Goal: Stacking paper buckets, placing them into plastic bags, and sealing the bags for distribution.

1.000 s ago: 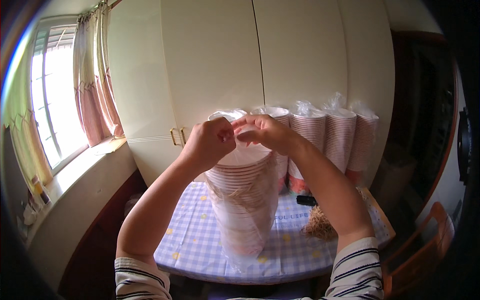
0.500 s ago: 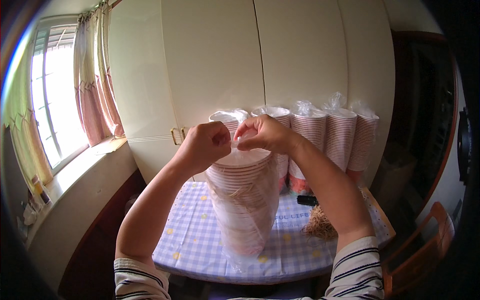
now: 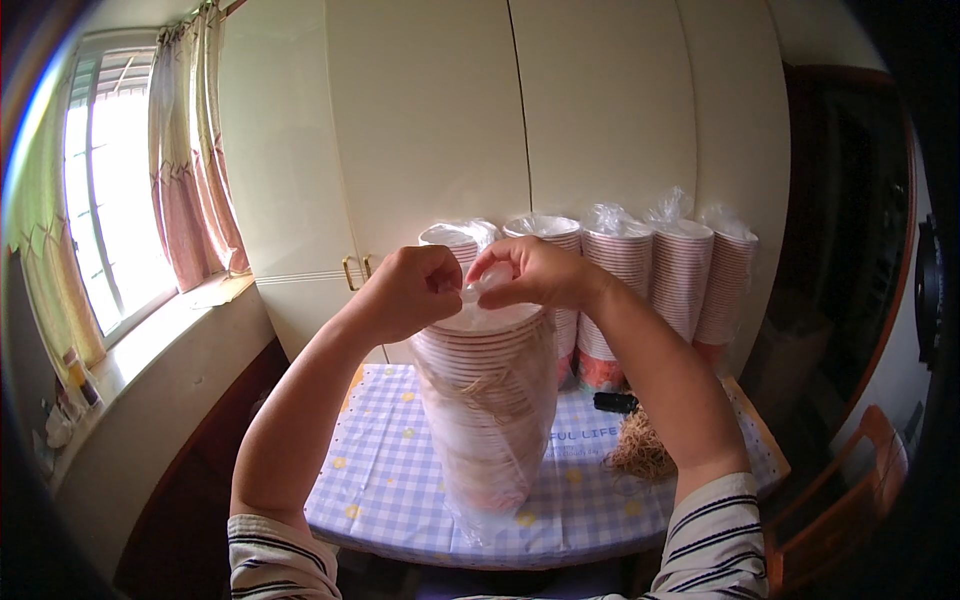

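Note:
A tall stack of paper cups (image 3: pixel 480 375) in a clear plastic bag (image 3: pixel 510 440) stands upright at the near middle of the table. Above its top rim, my left hand (image 3: pixel 415 285) is closed with curled fingers on the gathered neck of the bag. My right hand (image 3: pixel 535 272) faces it from the other side, thumb and forefinger pinching the same twisted plastic. Both hands are close together, a small gap between them. Some tan strands (image 3: pixel 485 390) show on the side of the bagged stack.
Behind stand several more bagged cup stacks (image 3: pixel 615 260) against a cream cabinet (image 3: pixel 430 120). A black object (image 3: pixel 614 402) and a heap of tan rubber bands or strands (image 3: pixel 642 448) lie right on the checked tablecloth (image 3: pixel 380 480). A wooden chair (image 3: pixel 850 490) is at the right.
Both hands stay at the bag's neck with only slight finger movement; the left hand has shifted a little downward. The stack stands in the same place.

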{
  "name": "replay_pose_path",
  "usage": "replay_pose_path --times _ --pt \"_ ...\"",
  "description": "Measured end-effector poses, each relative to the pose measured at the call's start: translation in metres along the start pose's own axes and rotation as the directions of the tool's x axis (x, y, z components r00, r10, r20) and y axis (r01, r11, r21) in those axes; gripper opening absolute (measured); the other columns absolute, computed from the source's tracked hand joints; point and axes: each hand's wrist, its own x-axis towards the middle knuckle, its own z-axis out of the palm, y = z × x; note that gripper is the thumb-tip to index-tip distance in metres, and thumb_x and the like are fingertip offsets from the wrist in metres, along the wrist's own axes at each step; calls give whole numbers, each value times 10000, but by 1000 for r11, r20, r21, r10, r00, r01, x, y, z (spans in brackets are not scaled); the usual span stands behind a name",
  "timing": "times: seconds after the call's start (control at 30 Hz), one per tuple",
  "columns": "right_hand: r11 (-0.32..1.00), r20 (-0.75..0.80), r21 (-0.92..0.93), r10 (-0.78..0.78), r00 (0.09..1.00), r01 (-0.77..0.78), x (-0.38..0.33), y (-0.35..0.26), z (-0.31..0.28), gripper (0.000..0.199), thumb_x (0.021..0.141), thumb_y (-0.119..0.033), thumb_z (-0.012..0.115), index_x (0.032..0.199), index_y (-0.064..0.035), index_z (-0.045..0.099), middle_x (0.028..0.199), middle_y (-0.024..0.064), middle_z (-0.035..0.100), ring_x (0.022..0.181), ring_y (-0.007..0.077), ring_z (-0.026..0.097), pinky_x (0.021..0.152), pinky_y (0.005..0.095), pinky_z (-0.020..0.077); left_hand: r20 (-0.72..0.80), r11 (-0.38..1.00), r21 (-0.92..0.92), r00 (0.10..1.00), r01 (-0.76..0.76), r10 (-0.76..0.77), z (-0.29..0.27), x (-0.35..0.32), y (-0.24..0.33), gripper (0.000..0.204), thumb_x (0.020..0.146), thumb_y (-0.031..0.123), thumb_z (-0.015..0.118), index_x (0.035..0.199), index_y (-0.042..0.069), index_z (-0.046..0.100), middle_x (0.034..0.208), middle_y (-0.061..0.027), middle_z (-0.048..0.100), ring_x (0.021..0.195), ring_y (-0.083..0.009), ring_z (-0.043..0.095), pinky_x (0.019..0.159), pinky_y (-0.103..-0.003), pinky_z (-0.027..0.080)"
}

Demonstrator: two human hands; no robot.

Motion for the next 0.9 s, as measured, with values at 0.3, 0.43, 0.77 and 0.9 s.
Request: replay_pose_path --times 0.3,0.43,0.77,0.9 --pt "999 10 -13 30 1000 -30 -1 -10 2 267 752 -153 720 971 -31 631 781 -18 611 739 61 559 696 210 447 85 999 -50 996 8 -3 -4 1 -8 50 732 34 601 762 13 567 662 40 499 631 -37 435 569 -202 391" --pt "999 6 25 32 999 -32 3 -6 3 259 747 -148 725 958 -31 632 777 -20 606 732 55 551 675 207 442 74 983 -174 996 57 -44 -4 1 -15 74 699 60 595 744 4 576 623 7 514 597 -68 457 554 -241 415" --pt "999 5 -28 44 999 -44 2 -7 4 233 743 -139 728 930 -40 633 759 -33 588 713 44 528 650 201 431 158 988 -78 980 133 -119 -12 -2 -8 40 755 41 605 767 13 578 662 33 540 622 -43 479 562 -214 422" --pt "997 -4 -68 26 1000 -26 2 -7 5 220 739 -136 737 913 -41 641 753 -40 593 710 44 524 650 205 431 164 993 -29 981 112 -105 -14 -5 -5 51 735 48 611 765 12 590 662 27 554 626 -48 490 575 -219 429"
